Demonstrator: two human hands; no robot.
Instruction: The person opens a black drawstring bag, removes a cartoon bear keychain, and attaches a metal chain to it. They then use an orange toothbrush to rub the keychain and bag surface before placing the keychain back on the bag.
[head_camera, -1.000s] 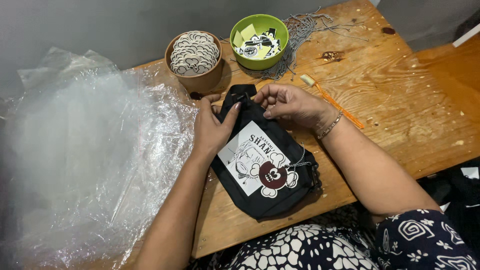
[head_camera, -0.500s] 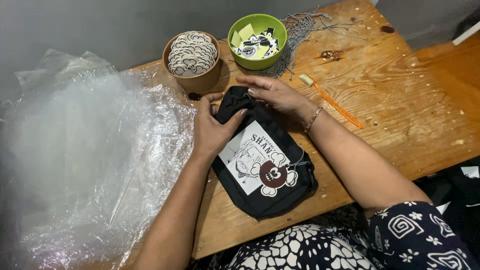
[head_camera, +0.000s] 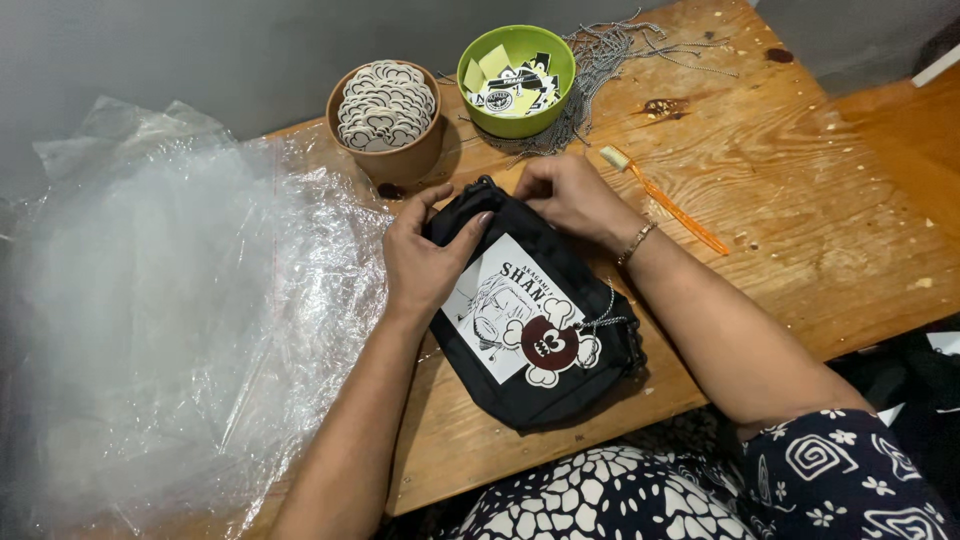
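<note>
— Where's the black pouch (head_camera: 535, 330)?
— Flat on the wooden surface (head_camera: 800, 200), below the brown bowl (head_camera: 388, 120).
— And the hands?
— Left hand (head_camera: 425, 255) and right hand (head_camera: 565, 190) both pinch its top edge, thumbs likely tucked under.

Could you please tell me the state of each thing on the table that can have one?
Black pouch: lying flat, printed side up, top edge held by both hands.
Left hand: grip closed on pouch top.
Right hand: pinching pouch top.
Brown bowl: upright, full of cloud-shaped tags.
Green bowl: upright, part filled with stickers.
</note>
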